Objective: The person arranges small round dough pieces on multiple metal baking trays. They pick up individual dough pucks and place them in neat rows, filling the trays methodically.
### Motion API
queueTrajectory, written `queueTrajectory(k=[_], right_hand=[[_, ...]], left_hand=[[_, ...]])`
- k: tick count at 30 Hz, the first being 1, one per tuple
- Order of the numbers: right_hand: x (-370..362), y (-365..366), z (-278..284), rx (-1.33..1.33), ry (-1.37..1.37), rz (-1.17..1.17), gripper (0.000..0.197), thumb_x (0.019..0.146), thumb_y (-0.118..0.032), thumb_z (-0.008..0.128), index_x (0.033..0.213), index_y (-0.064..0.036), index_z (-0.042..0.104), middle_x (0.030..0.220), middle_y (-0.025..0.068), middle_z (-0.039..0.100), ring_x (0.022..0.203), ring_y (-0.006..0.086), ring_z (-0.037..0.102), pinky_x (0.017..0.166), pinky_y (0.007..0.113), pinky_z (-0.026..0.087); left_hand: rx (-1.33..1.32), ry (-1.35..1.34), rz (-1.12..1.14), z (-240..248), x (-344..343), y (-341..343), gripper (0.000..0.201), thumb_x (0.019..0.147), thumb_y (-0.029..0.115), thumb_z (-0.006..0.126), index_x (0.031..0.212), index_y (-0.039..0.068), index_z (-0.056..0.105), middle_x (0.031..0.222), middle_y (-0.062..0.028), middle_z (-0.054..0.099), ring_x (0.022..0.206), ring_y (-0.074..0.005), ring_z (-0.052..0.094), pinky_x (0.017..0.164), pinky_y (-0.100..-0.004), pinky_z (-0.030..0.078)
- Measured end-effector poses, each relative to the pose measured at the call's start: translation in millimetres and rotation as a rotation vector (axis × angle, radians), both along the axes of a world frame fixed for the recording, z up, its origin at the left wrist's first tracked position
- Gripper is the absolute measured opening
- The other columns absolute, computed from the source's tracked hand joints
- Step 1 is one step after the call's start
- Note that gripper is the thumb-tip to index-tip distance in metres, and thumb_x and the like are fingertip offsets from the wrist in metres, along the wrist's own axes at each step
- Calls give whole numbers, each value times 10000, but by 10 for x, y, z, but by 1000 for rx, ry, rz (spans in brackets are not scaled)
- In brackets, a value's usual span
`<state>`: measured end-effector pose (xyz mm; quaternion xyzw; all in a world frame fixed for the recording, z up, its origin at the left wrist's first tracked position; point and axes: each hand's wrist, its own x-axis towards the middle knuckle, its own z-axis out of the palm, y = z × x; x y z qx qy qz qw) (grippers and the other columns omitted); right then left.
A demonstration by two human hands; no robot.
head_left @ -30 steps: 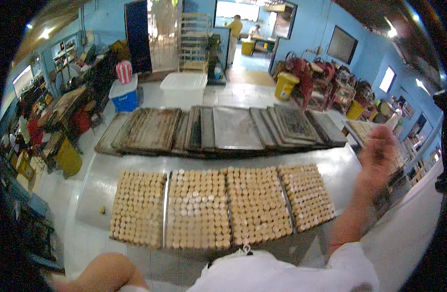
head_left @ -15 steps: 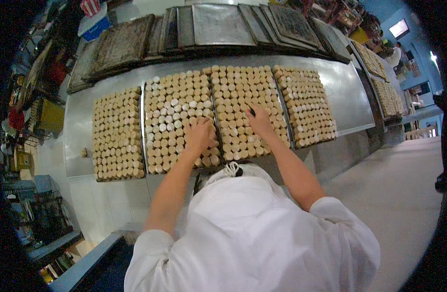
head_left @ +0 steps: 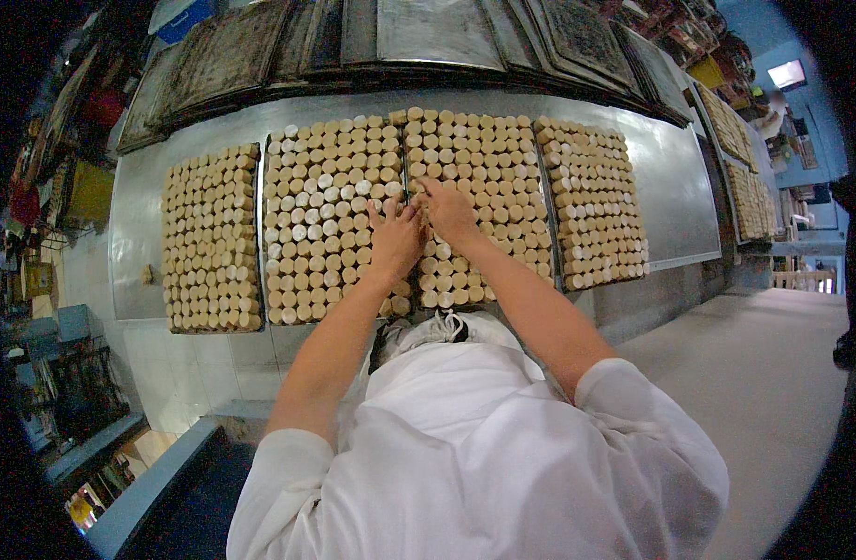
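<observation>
Small round, pale pastry pieces stand in close rows on flat trays on a metal table. My left hand (head_left: 397, 238) rests on the pieces at the right edge of the second tray (head_left: 320, 201), its fingers spread. Right beside it, my right hand (head_left: 449, 211) is closed, with its fingertips at the left edge of the third tray of pieces (head_left: 493, 187). Whatever is inside the right hand is hidden. Some pieces near the left hand have whiter, floury tops.
Another tray of pieces (head_left: 211, 238) lies at the left, and one more (head_left: 596, 201) at the right. Dark baking sheets (head_left: 218, 61) lean in overlapping stacks along the back of the metal table (head_left: 675, 201). More filled trays (head_left: 750, 191) stand at the far right.
My right hand has moved left, from the middle of the third tray to beside my left hand. A small dark thing showed in it earlier. The left hand has shifted slightly right.
</observation>
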<state>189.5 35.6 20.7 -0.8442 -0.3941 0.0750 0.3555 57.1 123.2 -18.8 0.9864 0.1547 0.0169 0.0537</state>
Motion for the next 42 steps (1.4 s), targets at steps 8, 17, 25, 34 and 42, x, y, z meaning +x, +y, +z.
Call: queueTrajectory(k=[8, 17, 25, 34, 42], right_hand=[[189, 281, 211, 77, 29, -31, 404, 977, -193, 651, 1373, -116, 627, 982, 203, 724, 900, 418, 686, 767, 512, 528], [520, 588, 106, 27, -86, -43, 425, 964, -148, 680, 1387, -152, 646, 1038, 216, 741, 925, 406, 708, 784, 524, 541], [778, 761, -4, -22, -214, -117, 401, 986, -139, 660, 1387, -147, 647, 940, 186, 749, 812, 353, 709, 704, 486, 539], [1095, 1046, -14, -37, -255, -58, 327, 997, -191, 661, 1322, -164, 686, 991, 194, 748, 897, 396, 704, 748, 500, 545], [1316, 1272, -106, 69, -199, -69, 279, 1026, -266, 610, 1264, -150, 700, 1000, 185, 753, 932, 413, 704, 781, 515, 550]], left_hand=[[-25, -27, 12, -36, 127, 116, 557, 1025, 490, 561, 1454, 137, 592, 1538, 16, 508, 1493, -298, 370, 1170, -803, 123], [-36, 26, 27, 94, 413, 300, 678, 1060, 592, 435, 1573, 149, 458, 1667, 12, 359, 1561, -323, 276, 1162, -820, 106], [-67, 38, 46, 44, 677, 467, 694, 1068, 625, 382, 1581, 164, 456, 1684, 5, 334, 1559, -346, 273, 1177, -809, 71], [-7, -47, 107, 50, 945, 559, 820, 1022, 726, 361, 1579, 132, 457, 1683, -6, 334, 1556, -378, 247, 1159, -820, 47], [-54, 53, 140, -120, 1249, 740, 856, 1017, 735, 351, 1614, 124, 398, 1668, -15, 373, 1564, -389, 232, 1145, -835, 55]])
